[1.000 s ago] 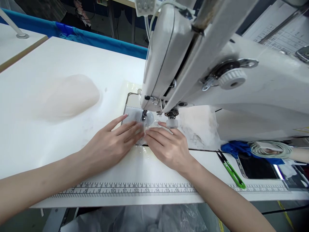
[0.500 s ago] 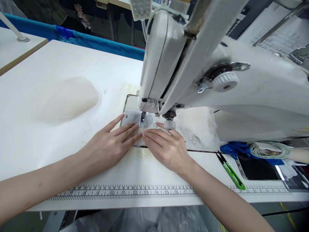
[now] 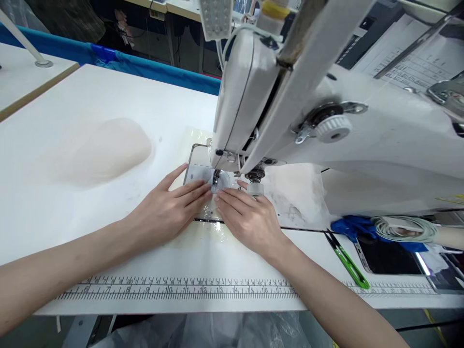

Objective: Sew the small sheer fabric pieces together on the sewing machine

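My left hand [image 3: 168, 205] lies palm down at the left of a white sewing machine [image 3: 250, 87], fingers stretched out over its metal needle plate [image 3: 197, 157]. My right hand [image 3: 250, 217] rests flat on the other side, its fingertips close to those of the left. Just beyond the fingertips stands the presser foot [image 3: 216, 177]. Whether thin, clear material lies under the fingers I cannot make out; the palms' undersides are hidden. A pale, sheer piece of fabric [image 3: 119, 145] lies on the white table to the left.
A printed ruler strip [image 3: 188, 288] runs along the table's front edge. On the right are green-handled thread snips [image 3: 350, 266], a dark-screened phone [image 3: 389, 256], a blue cloth [image 3: 346, 226] and a coiled cable [image 3: 406, 228]. Blue fabric [image 3: 163, 72] edges the far side.
The view has shifted slightly. My fingers have slid a little toward the presser foot, and more of the shiny front of the needle plate shows between the hands.
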The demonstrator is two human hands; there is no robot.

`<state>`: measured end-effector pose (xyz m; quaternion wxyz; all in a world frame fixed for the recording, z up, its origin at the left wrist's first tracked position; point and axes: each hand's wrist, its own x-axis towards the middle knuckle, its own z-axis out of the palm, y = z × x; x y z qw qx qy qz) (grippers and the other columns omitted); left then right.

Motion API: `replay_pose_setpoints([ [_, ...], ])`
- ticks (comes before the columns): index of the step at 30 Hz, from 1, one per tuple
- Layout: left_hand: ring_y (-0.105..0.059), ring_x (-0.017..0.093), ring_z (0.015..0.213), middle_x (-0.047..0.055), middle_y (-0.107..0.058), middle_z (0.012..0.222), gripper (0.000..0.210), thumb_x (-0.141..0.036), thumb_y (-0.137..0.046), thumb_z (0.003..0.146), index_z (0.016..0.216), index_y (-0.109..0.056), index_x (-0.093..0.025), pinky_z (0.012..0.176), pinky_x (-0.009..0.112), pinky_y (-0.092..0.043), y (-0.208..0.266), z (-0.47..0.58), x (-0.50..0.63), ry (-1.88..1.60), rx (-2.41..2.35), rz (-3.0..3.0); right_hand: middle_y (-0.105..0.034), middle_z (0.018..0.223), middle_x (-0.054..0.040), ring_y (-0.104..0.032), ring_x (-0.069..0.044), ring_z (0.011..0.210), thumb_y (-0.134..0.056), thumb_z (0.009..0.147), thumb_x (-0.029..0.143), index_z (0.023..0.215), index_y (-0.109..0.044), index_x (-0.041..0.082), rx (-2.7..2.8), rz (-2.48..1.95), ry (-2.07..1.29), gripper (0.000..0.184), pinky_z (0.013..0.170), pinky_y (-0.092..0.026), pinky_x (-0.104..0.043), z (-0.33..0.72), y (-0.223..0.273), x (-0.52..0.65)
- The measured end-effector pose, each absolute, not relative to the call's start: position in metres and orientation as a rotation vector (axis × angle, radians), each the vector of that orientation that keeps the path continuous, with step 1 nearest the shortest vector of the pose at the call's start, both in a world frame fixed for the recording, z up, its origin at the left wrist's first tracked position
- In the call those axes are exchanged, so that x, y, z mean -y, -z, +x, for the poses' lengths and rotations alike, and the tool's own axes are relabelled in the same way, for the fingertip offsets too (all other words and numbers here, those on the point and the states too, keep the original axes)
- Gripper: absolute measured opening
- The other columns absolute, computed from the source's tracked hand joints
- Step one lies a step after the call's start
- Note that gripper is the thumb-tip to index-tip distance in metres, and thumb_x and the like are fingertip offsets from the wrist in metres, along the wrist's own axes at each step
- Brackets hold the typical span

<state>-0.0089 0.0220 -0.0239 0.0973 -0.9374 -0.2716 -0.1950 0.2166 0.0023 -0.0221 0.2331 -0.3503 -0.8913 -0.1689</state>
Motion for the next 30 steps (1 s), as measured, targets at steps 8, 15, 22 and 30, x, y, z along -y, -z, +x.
replay_pose_setpoints([
  [8,-0.061,0.02,0.12,0.008,-0.065,0.126,0.033,-0.015,-0.041,0.099,0.127,-0.06,-0.014,0.125,0.052,-0.012,0.024,-0.009,-0.026,0.602,0.79,-2.77,-0.077,0.101,-0.0045,-0.072,-0.016,0.084,-0.054,0.097,0.021,0.099,-0.074,0.015,2.443,-0.998,0.429,0.021,0.104,-0.047,-0.038,0.216,0.02,0.0],
  [15,-0.063,0.021,0.117,0.008,-0.066,0.125,0.033,-0.015,-0.042,0.098,0.125,-0.06,-0.015,0.123,0.058,-0.016,0.025,-0.008,-0.03,0.633,0.794,-2.774,-0.076,0.104,-0.0035,-0.072,-0.016,0.081,-0.054,0.097,0.022,0.099,-0.074,0.015,2.447,-1.025,0.446,0.021,0.103,-0.047,-0.039,0.215,0.023,-0.002],
  [22,-0.063,0.023,0.117,0.01,-0.067,0.124,0.034,-0.013,-0.042,0.096,0.125,-0.061,-0.013,0.121,0.062,-0.018,0.027,-0.008,-0.034,0.693,0.804,-2.791,-0.077,0.1,-0.0052,-0.073,-0.017,0.083,-0.054,0.097,0.021,0.102,-0.074,0.013,2.452,-1.049,0.439,0.022,0.101,-0.05,-0.04,0.215,0.022,-0.005],
  [30,-0.063,0.02,0.117,0.008,-0.067,0.124,0.033,-0.015,-0.041,0.098,0.125,-0.061,-0.014,0.125,0.054,-0.011,0.027,-0.006,-0.04,0.68,0.841,-2.778,-0.076,0.1,-0.0078,-0.072,-0.02,0.092,-0.051,0.098,0.021,0.11,-0.072,0.013,2.487,-1.105,0.394,0.026,0.103,-0.049,-0.042,0.214,0.021,-0.007],
])
